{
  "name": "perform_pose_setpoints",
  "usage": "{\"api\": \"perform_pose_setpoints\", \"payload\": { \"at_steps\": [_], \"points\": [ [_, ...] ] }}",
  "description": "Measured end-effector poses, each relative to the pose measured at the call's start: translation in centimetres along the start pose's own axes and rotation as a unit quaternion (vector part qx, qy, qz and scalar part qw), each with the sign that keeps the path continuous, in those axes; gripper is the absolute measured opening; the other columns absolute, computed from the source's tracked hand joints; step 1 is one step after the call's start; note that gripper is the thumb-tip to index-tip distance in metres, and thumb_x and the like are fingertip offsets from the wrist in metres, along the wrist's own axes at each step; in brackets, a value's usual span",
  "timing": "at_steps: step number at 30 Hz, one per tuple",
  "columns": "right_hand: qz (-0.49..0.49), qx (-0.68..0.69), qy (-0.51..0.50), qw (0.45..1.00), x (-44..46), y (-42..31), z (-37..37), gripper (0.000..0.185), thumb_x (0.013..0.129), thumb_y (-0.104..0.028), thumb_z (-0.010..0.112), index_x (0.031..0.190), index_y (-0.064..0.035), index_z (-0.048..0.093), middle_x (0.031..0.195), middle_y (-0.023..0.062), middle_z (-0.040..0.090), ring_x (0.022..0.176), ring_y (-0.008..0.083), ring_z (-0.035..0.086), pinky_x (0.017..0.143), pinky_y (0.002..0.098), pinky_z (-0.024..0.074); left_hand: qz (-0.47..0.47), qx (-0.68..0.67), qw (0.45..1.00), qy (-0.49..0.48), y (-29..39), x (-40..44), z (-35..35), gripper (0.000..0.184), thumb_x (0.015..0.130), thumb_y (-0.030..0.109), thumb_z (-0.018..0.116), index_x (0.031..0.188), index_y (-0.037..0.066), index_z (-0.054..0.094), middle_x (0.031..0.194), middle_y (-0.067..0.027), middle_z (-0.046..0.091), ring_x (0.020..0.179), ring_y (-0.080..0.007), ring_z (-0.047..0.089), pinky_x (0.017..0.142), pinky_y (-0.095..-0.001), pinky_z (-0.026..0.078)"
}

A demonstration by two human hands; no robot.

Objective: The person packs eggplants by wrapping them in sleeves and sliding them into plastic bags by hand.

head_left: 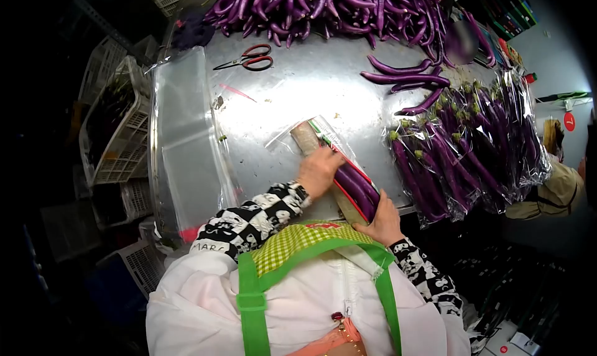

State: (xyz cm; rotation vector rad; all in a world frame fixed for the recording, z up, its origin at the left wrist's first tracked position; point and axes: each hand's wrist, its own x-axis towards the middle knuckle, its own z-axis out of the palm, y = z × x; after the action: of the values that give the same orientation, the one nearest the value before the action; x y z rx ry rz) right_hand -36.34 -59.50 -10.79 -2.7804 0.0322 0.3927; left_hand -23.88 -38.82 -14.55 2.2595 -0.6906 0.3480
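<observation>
Close in front of me, a plastic bag with red edges holds long purple eggplants (359, 190). It lies slanted on the metal table, along a brownish roll (304, 137) that looks like a cardboard tube. My left hand (319, 170) grips the bag's upper part with bent fingers, its wrist across the roll. Around the bag's lower end my right hand (383, 223) is closed, thumb on the near side. Clear film sticks out past the bag's upper end. What lies under my left palm is hidden.
A large heap of loose eggplants (311, 8) covers the table's far side. Red-handled scissors (255, 59) and flat clear bags (189, 132) lie leftward. Several bagged eggplants (460, 151) and a few loose eggplants (404, 79) sit to the right. White crates (115, 147) stand beyond the left edge.
</observation>
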Motion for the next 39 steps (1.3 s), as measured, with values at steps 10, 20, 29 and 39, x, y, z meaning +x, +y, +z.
{"api": "perform_pose_setpoints", "payload": {
  "at_steps": [10, 20, 29, 39],
  "points": [
    [0.057, 0.267, -0.062, 0.960, 0.1, 1.0, -3.5, 0.084, 0.059, -0.009, 0.076, 0.132, 0.0046, 0.036, 0.113, 0.0165, 0.058, 0.104, 0.0229, 0.059, 0.093, 0.0335, 0.0463, 0.062, -0.019, 0.998, 0.019, 0.6, 1.7, -2.5, 0.009, 0.082, 0.012, 0.061, 0.089, 0.007, 0.057, 0.064, -0.0052, 0.053, 0.059, -0.0192, 0.060, 0.051, -0.0320, 0.049],
    [-0.317, 0.389, 0.290, 0.815, 3.2, -8.8, -11.8, 0.092, 0.070, -0.003, 0.073, 0.143, 0.0042, 0.017, 0.125, 0.0183, 0.048, 0.112, 0.0255, 0.054, 0.097, 0.0356, 0.0437, 0.451, 0.066, 0.736, 0.500, 11.7, 15.4, -18.4, 0.035, 0.066, 0.017, 0.067, 0.097, 0.000, 0.069, 0.054, 0.0049, 0.038, 0.044, -0.0086, 0.041, 0.038, -0.0258, 0.036],
    [-0.079, 0.351, 0.127, 0.924, 1.3, -4.4, -7.2, 0.073, 0.065, -0.013, 0.075, 0.128, 0.0069, 0.042, 0.105, 0.0197, 0.063, 0.094, 0.0265, 0.063, 0.087, 0.0377, 0.0492, 0.164, 0.053, 0.975, 0.140, 2.1, 8.2, -7.8, 0.034, 0.084, 0.010, 0.059, 0.117, 0.001, 0.058, 0.070, -0.0076, 0.058, 0.060, -0.0233, 0.060, 0.052, -0.0347, 0.049],
    [-0.014, 0.312, 0.019, 0.950, 3.2, 2.2, -1.1, 0.068, 0.064, -0.017, 0.076, 0.121, 0.0068, 0.048, 0.104, 0.0190, 0.064, 0.093, 0.0264, 0.064, 0.086, 0.0365, 0.0493, 0.169, -0.030, 0.980, 0.098, 0.9, 4.1, -4.3, 0.019, 0.083, 0.013, 0.060, 0.101, 0.006, 0.060, 0.075, -0.0106, 0.061, 0.068, -0.0269, 0.064, 0.059, -0.0364, 0.052]
  ]
}}
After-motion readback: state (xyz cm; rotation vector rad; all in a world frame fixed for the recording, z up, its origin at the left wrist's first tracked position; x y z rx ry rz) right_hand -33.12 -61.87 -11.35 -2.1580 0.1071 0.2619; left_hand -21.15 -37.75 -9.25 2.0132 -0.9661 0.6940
